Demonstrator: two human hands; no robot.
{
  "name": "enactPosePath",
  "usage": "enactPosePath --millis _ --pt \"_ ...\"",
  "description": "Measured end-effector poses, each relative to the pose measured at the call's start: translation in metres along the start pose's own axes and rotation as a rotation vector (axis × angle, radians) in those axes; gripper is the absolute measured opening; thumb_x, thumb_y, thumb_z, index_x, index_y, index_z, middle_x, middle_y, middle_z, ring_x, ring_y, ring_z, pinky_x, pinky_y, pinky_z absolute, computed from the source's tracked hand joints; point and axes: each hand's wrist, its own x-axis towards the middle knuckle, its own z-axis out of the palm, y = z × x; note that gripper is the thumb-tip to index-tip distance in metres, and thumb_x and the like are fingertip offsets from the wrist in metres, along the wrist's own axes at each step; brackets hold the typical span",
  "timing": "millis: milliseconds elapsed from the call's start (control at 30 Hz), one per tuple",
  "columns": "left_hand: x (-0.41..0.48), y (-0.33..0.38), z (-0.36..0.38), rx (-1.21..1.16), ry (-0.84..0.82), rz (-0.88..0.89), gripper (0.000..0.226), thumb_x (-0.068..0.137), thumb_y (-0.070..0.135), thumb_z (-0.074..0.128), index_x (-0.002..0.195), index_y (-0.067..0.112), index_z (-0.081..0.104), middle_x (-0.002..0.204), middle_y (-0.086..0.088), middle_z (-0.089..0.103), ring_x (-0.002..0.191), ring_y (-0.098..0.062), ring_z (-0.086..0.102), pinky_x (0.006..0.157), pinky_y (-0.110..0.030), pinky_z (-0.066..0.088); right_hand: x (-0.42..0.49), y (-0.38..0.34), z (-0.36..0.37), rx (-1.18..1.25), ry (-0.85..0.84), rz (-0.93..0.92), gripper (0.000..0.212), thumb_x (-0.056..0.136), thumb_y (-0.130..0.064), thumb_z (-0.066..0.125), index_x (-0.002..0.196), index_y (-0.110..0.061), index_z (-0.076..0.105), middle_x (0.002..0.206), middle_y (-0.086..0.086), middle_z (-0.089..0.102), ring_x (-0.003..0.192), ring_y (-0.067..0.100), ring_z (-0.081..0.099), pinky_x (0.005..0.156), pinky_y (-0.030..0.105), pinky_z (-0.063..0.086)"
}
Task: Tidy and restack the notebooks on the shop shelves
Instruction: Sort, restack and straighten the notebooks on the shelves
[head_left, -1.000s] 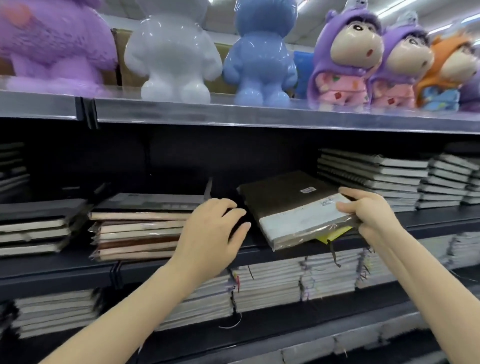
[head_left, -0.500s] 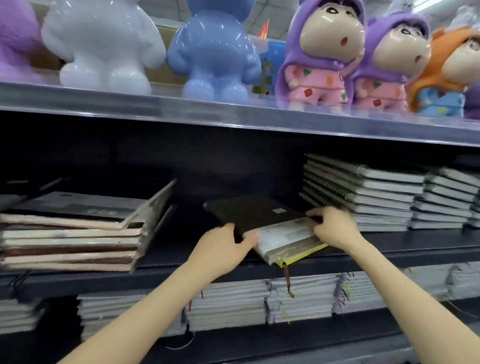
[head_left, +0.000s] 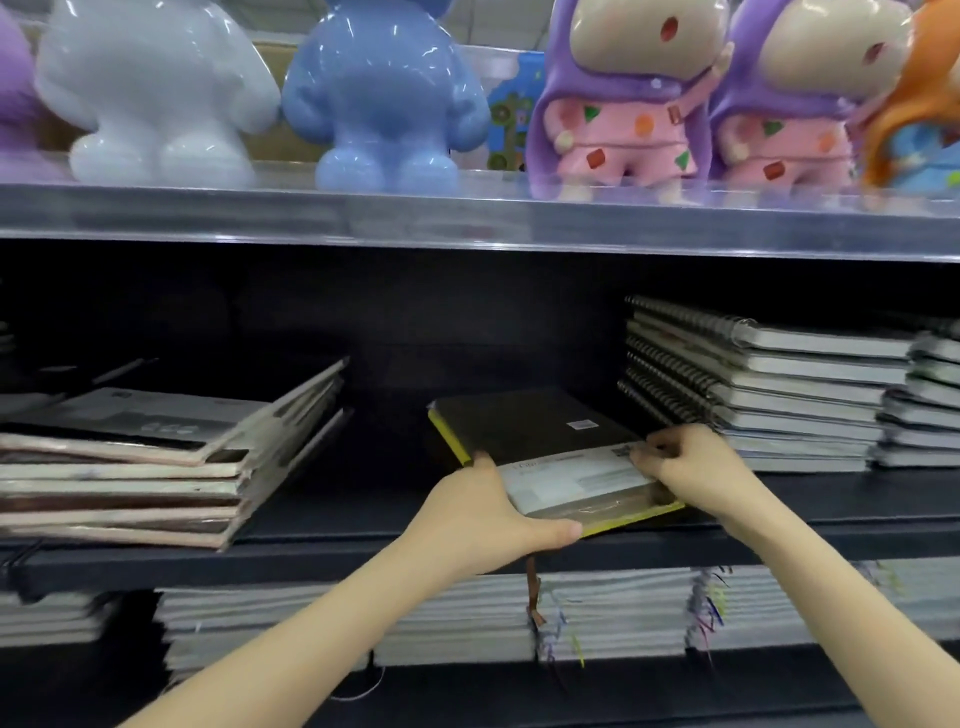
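A dark notebook with yellow edges, a white paper band and a brown ribbon lies on the middle shelf, its near corner over the shelf's front edge. My left hand grips its near left corner, thumb along the front edge. My right hand holds its right side, fingers curled on the white band. To the left sits a slumped stack of pale-edged notebooks. To the right stands a pile of spiral notebooks.
Glossy toy figures, white, blue and purple-hooded, line the top shelf. Rows of notebooks fill the lower shelf. A second pile of notebooks is at far right.
The dark notebook has gone from tilted in the air down onto the middle shelf. My left hand came off the left stack and took its left corner. The view moved closer.
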Motion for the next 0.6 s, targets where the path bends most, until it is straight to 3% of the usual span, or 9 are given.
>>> enactPosePath --millis 67,133,200,367,533,600 --pt "0.001 0.002 0.001 0.03 0.018 -0.009 0.096 0.059 0.071 0.068 0.13 0.012 0.043 0.11 0.008 0.058 0.098 -0.009 0.057 0.079 -0.027 0.054 0.006 -0.002 0.001 0.015 -0.024 0.012 0.016 0.086 -0.029 0.065 0.095 -0.016 0.065 0.078 0.001 0.07 0.083 0.025 0.066 0.073 0.033 0.048" --pt "0.001 0.004 0.0 0.063 0.036 -0.016 0.085 0.062 0.068 0.069 0.123 0.012 0.046 0.104 0.008 0.057 0.093 -0.009 0.056 0.075 -0.026 0.053 0.01 -0.004 0.003 0.001 -0.021 0.023 0.035 0.086 -0.03 0.066 0.114 -0.01 0.064 0.095 0.005 0.069 0.093 0.025 0.064 0.079 0.032 0.048" --pt "0.001 0.006 0.0 0.081 0.034 -0.021 0.077 0.063 0.065 0.07 0.116 0.013 0.048 0.098 0.009 0.056 0.088 -0.008 0.054 0.068 -0.024 0.051 0.011 -0.003 0.004 -0.008 -0.013 0.029 0.043 0.086 -0.032 0.065 0.121 -0.008 0.062 0.104 0.006 0.068 0.096 0.026 0.064 0.084 0.034 0.05" --pt "0.01 -0.004 -0.009 0.104 -0.023 -0.015 0.085 0.057 0.067 0.073 0.121 0.016 0.05 0.11 0.007 0.058 0.096 -0.01 0.056 0.082 -0.03 0.054 -0.001 -0.005 0.007 -0.106 0.043 0.015 0.042 0.089 -0.037 0.06 0.121 -0.011 0.062 0.115 0.006 0.067 0.107 0.027 0.06 0.086 0.032 0.046" --pt "0.01 -0.007 -0.028 0.073 -0.093 0.021 0.068 0.064 0.056 0.077 0.118 0.023 0.053 0.107 0.014 0.057 0.09 -0.001 0.053 0.071 -0.011 0.045 -0.013 -0.014 0.011 -0.167 0.084 0.029 0.038 0.091 -0.04 0.056 0.114 -0.01 0.063 0.108 0.011 0.068 0.103 0.031 0.06 0.081 0.034 0.046" --pt "0.007 -0.004 -0.031 0.066 -0.117 0.029 0.064 0.068 0.053 0.077 0.12 0.025 0.052 0.112 0.012 0.059 0.09 0.0 0.053 0.073 -0.011 0.043 -0.015 -0.018 0.011 -0.227 0.071 0.033 0.039 0.092 -0.041 0.052 0.112 -0.009 0.063 0.109 0.012 0.067 0.103 0.033 0.06 0.08 0.034 0.046"
